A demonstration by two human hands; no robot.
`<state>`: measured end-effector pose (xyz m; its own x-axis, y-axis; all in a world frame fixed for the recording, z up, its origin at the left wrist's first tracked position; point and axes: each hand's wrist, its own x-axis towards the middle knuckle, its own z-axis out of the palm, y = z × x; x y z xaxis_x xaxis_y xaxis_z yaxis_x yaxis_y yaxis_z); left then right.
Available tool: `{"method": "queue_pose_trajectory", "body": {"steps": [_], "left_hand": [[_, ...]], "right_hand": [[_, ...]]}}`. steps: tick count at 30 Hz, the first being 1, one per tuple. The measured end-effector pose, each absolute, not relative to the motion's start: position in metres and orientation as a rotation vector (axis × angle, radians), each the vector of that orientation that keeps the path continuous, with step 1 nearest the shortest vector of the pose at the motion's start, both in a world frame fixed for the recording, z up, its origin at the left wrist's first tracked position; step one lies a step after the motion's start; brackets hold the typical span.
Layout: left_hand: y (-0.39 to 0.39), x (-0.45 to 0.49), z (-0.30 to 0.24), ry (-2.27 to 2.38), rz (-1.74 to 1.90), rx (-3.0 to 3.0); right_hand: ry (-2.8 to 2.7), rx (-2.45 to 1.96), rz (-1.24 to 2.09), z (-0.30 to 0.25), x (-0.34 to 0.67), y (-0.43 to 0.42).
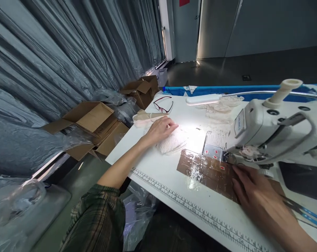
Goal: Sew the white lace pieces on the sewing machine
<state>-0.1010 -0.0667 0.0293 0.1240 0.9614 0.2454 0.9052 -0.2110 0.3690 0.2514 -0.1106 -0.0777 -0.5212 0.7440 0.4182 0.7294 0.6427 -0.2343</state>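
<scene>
My left hand (162, 130) rests on a bunched piece of white lace (171, 142) on the table, its fingers curled together at the lace. Beside the needle area of a white sewing machine (255, 122), my right hand (255, 190) lies with fingers stretched over a brown taped sheet (200, 169). Its fingertips are close to the presser foot, partly in shadow, and nothing shows in them. A metal plate (213, 152) with small red marks sits just left of the foot. More pale lace (217, 138) lies behind that plate.
Red-framed glasses (162, 106) and a tan cone (150, 116) lie at the table's far left. A lamp (203, 99) reaches over the back. Blue-handled scissors (309, 215) are at the right. A printed ruler (184, 204) lines the front edge. Cardboard boxes (95, 120) stand left.
</scene>
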Motion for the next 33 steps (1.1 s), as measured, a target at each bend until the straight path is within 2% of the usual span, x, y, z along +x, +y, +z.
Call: {"method": "queue_pose_trajectory", "body": {"steps": [6,15,18,22,25,28,33], "left_hand": [[-0.089,-0.096,-0.006,1.952,0.614,2.089],[-0.104,-0.091,-0.014,1.867,0.864,2.171],[-0.121,-0.067,-0.010,1.678,0.922,2.205],[-0.137,-0.037,-0.004,1.332,0.800,2.248],[-0.140,-0.027,-0.002,1.314,0.761,2.136],[-0.145,-0.020,0.000,1.279,0.871,1.861],[-0.172,-0.003,0.012,0.968,0.904,1.404]], "right_hand": [[-2.378,-1.181,0.064,-0.083,0.256,-0.107],[-2.355,-1.142,0.088,-0.079,0.259,-0.103],[-2.353,-1.083,0.240,-0.070,0.257,-0.108],[-2.324,-1.035,0.393,-0.064,0.251,-0.111],[-2.327,-1.049,0.424,-0.063,0.248,-0.111],[-2.319,-1.046,0.515,-0.055,0.244,-0.114],[-2.409,-0.919,1.003,-0.021,0.235,-0.133]]}}
